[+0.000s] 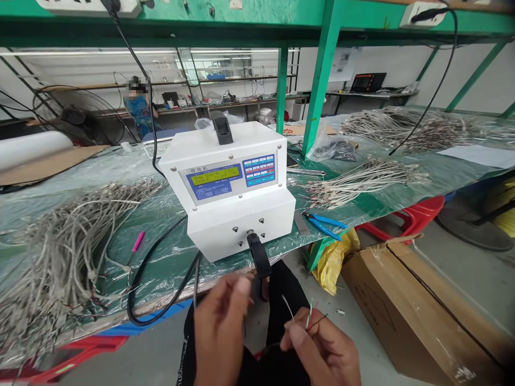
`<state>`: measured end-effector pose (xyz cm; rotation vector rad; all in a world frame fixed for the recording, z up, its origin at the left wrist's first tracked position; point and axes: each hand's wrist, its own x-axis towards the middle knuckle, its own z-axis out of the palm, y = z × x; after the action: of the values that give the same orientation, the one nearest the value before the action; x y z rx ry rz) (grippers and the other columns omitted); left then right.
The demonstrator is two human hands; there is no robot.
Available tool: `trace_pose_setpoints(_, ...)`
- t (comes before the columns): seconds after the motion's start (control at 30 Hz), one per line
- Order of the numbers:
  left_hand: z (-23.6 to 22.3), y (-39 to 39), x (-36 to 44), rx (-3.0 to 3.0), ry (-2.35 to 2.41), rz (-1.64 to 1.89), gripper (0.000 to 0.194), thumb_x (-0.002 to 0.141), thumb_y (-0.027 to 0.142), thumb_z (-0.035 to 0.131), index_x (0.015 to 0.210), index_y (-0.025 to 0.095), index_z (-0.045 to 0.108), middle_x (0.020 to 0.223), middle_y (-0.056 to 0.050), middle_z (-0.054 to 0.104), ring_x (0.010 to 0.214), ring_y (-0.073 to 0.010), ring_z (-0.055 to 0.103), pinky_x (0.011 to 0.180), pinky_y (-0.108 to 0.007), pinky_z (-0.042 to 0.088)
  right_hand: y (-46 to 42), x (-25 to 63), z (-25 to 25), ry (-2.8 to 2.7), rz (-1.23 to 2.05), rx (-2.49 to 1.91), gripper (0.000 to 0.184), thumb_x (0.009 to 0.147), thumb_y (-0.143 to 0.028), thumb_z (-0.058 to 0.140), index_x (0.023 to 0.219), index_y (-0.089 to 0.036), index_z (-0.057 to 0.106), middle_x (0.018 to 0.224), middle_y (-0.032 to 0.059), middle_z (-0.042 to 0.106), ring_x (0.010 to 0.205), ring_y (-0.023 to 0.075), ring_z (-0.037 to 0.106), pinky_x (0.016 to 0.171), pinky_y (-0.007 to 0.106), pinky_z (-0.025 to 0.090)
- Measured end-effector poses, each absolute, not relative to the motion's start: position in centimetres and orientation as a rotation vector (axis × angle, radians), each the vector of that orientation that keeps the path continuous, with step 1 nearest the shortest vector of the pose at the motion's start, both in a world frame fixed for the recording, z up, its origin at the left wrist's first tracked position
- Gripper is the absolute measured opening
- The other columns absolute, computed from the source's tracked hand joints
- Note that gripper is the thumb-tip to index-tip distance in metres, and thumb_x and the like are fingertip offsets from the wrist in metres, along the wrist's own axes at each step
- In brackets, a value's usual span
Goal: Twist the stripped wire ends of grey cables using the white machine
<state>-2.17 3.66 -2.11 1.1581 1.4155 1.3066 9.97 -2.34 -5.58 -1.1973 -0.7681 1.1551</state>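
Note:
My right hand (324, 346) pinches a cable end, and its thin stripped-out wires (309, 315) in white, green, red and black fan upward past the thumb. Beside it on the left, my left hand (221, 319) is somewhat blurred, with thumb and fingers pressed together; whatever they may hold is hidden. Both hands are above my lap, apart from each other. Just beyond them stands a white wire-twisting machine (241, 217) with a lit display, a keypad and a black clamp (259, 254) sticking out of its front toward my hands.
Bundles of grey cables (80, 241) lie left of the machine. At its right are white cables (354, 185) and blue cutters (325, 224). A pink-handled tool (138, 241) and a black cord (132, 300) lie nearby. A cardboard box (418, 300) stands on the floor. Far back is a person (140, 112).

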Motion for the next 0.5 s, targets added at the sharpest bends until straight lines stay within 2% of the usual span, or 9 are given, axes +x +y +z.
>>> trace_pose_setpoints(0.1,-1.8,7.6,-3.0,1.224,1.400,1.165,0.041,0.086,0.058,0.058,0.068,0.021,0.061,0.056,0.003,0.046,0.054,-0.0154,0.046,0.050,-0.024,0.043,-1.3,9.5,-5.5,-0.907,1.084,-1.257,0.041,0.089,-0.047,0.062,0.061,-0.017,0.058,0.060,0.0011,0.051,0.058,0.0134,0.046,0.052,0.024,0.034)
trace_pose_setpoints(0.23,-2.0,11.2,-2.6,1.172,1.242,0.895,0.053,0.078,0.061,0.065,0.049,0.023,0.043,0.045,0.006,0.032,0.042,-0.0126,0.036,0.040,-0.025,0.037,-0.1,9.1,-5.8,-0.981,1.136,-1.270,0.040,0.092,-0.045,0.056,0.062,-0.018,0.052,0.060,-0.0011,0.046,0.056,0.0119,0.038,0.052,0.025,0.029)
trace_pose_setpoints(0.37,-2.4,12.0,-1.8,1.087,1.181,0.865,0.054,0.078,0.055,0.067,0.046,0.024,0.037,0.041,0.009,0.026,0.037,-0.0089,0.027,0.037,-0.023,0.030,0.3,8.9,-5.9,-1.016,1.153,-1.279,0.040,0.093,-0.045,0.053,0.063,-0.018,0.051,0.060,-0.0027,0.044,0.057,0.0117,0.036,0.054,0.025,0.029)
trace_pose_setpoints(0.5,-2.8,11.9,-1.6,1.013,1.138,0.881,0.051,0.079,0.050,0.066,0.046,0.023,0.038,0.040,0.009,0.026,0.037,-0.0076,0.025,0.038,-0.022,0.026,0.2,9.0,-5.8,-1.031,1.161,-1.282,0.041,0.093,-0.045,0.053,0.063,-0.018,0.051,0.060,-0.0028,0.044,0.057,0.0118,0.038,0.054,0.025,0.029)
